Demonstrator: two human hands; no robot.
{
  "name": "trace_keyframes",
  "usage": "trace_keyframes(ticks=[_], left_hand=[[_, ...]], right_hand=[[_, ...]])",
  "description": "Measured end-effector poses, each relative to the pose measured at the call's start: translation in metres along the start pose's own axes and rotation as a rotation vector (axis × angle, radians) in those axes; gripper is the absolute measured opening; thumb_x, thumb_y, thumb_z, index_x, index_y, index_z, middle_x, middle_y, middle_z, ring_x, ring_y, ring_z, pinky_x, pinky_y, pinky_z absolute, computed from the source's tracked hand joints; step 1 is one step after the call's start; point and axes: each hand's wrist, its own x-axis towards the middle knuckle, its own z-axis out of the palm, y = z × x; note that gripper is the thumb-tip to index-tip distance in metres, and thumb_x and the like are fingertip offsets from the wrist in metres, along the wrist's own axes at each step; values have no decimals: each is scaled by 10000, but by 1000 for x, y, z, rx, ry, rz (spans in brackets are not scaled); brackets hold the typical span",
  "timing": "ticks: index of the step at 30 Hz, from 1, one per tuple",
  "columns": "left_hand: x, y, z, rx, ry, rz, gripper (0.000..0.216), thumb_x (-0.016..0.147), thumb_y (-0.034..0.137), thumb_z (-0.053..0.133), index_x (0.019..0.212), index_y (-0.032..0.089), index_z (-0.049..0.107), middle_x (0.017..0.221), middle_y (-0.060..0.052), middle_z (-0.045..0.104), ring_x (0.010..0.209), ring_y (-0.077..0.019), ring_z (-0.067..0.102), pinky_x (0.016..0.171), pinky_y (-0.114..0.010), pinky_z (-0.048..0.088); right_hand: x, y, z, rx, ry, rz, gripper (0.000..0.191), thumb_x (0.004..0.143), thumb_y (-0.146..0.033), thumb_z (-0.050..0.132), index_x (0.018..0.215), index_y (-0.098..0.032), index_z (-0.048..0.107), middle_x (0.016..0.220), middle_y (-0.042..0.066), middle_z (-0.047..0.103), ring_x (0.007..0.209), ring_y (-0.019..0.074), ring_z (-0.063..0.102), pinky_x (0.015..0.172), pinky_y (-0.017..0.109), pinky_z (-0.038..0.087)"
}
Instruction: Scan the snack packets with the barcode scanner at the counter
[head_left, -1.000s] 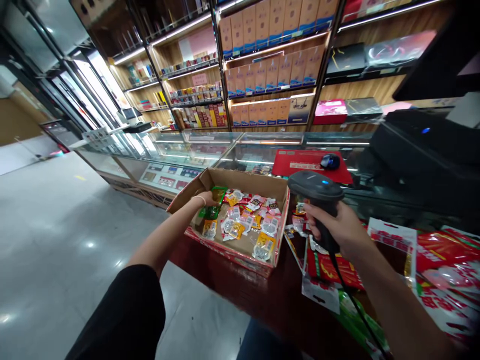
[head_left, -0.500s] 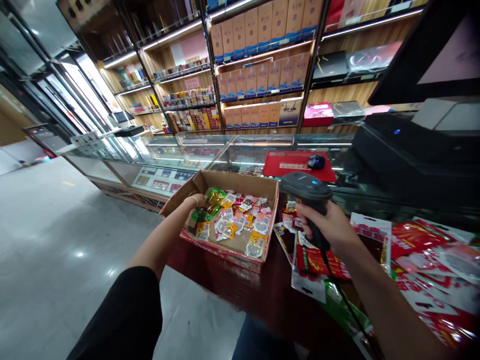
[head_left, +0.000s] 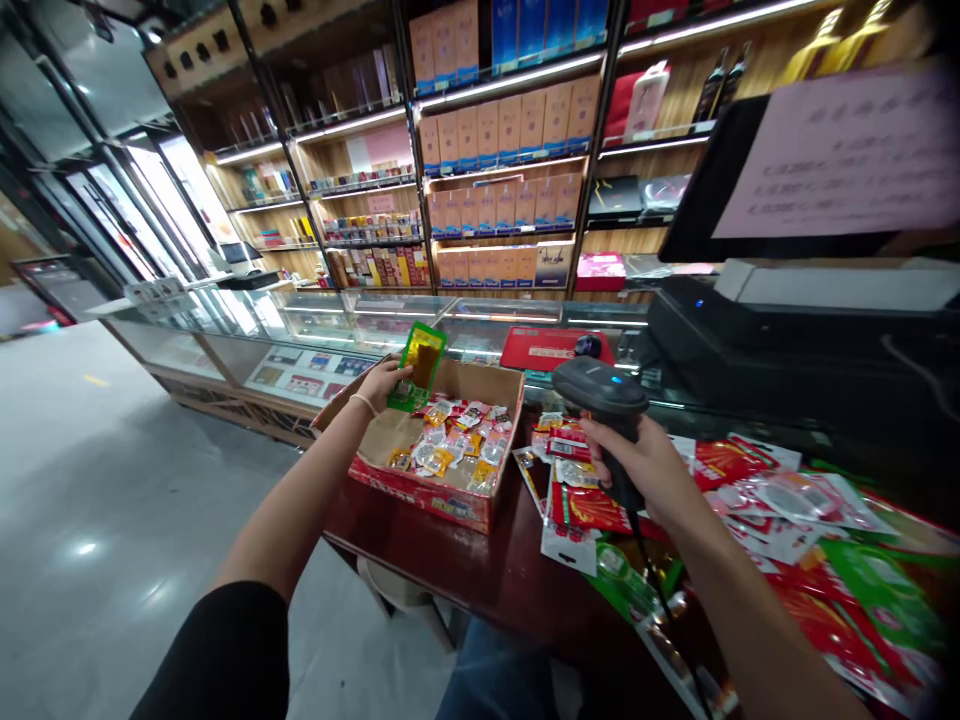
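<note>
My left hand [head_left: 385, 381] pinches a green-edged snack packet [head_left: 422, 358] with a golden-brown middle, held upright over the left part of an open cardboard box [head_left: 420, 488]. Inside that box lie several small pink, white and yellow packets [head_left: 450, 440]. My right hand [head_left: 643, 455] is wrapped round the handle of a black barcode scanner [head_left: 602, 385], whose small blue light is lit. The scanner's head points left toward the box, and its cable runs down past my forearm. Under and beside the scanner, red and white snack packets [head_left: 592, 508] lie on the dark red table [head_left: 420, 552].
More red, green and white packets [head_left: 817, 530] are heaped at the right. Behind the box are a red mouse pad [head_left: 536, 348] with a mouse [head_left: 588, 346] and glass display counters [head_left: 360, 318]. A monitor [head_left: 705, 190] stands at the right; a stool [head_left: 405, 590] is below the table.
My left hand has lifted the green packet from inside the box to above its back left side. The scanner stays in my right hand. The camera view has tilted up somewhat.
</note>
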Motion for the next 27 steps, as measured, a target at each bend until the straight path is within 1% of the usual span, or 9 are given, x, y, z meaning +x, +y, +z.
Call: trace_keyframes(ticks=[4, 7, 9, 11, 13, 16, 19, 23, 27], left_hand=[[-33, 30, 21, -537, -53, 57, 239, 777, 216, 693, 999, 143, 647, 798, -34, 712, 651, -135, 660, 644, -259, 566], [-61, 53, 43, -751, -127, 64, 162, 770, 126, 669, 929, 143, 643, 744, -19, 680, 610, -123, 637, 583, -223, 543], [-80, 69, 62, -853, -173, -4, 100, 797, 93, 618, 887, 139, 620, 682, -8, 630, 543, -105, 592, 508, -195, 502], [-98, 85, 83, -993, -239, -137, 74, 838, 76, 549, 841, 143, 580, 617, 11, 553, 457, -75, 504, 403, -150, 395], [-116, 97, 105, -1147, -382, -265, 115, 891, 89, 484, 810, 152, 536, 574, 32, 456, 404, -53, 407, 352, -121, 295], [-144, 105, 139, -1327, -654, -378, 188, 960, 172, 424, 782, 168, 484, 574, 43, 350, 408, -53, 327, 349, -114, 272], [-170, 103, 170, -1434, -823, -392, 219, 975, 334, 454, 832, 175, 501, 658, 3, 416, 491, -79, 374, 382, -143, 327], [-193, 97, 204, -1478, -955, -358, 481, 883, 632, 522, 995, 167, 574, 825, -71, 544, 595, -111, 422, 418, -184, 333], [-204, 93, 228, -1403, -968, -320, 703, 833, 773, 455, 1176, 177, 603, 975, -130, 619, 647, -142, 445, 468, -226, 328]], right_hand=[[-15, -2, -13, 39, 18, 5, 394, 742, -512, 792, 754, -197, 557, 552, -54, 523, 388, 83, 461, 366, 205, 384], [-26, -2, -22, 64, 42, 15, 412, 716, -514, 811, 744, -202, 545, 560, -56, 525, 379, 82, 458, 359, 207, 380], [-34, -3, -28, 72, 69, 0, 406, 716, -516, 811, 787, -203, 563, 563, -60, 526, 382, 84, 463, 364, 205, 382], [-41, -4, -34, 74, 109, -18, 399, 731, -516, 801, 834, -200, 580, 565, -61, 526, 383, 82, 459, 369, 204, 382], [-50, -5, -41, 75, 146, -28, 389, 747, -505, 794, 867, -198, 587, 573, -58, 530, 387, 85, 461, 373, 208, 386], [-64, -5, -53, 63, 198, -37, 379, 748, -488, 799, 869, -196, 588, 580, -53, 532, 396, 91, 470, 374, 211, 385], [-79, -2, -69, 35, 249, -41, 371, 765, -495, 785, 807, -189, 580, 571, -47, 526, 397, 87, 469, 378, 210, 387], [-99, 4, -91, 59, 315, -37, 360, 771, -482, 788, 797, -195, 571, 573, -52, 531, 389, 85, 466, 378, 213, 395], [-113, 8, -111, 54, 385, 0, 383, 767, -488, 789, 728, -191, 550, 567, -49, 522, 385, 79, 456, 371, 211, 385]])
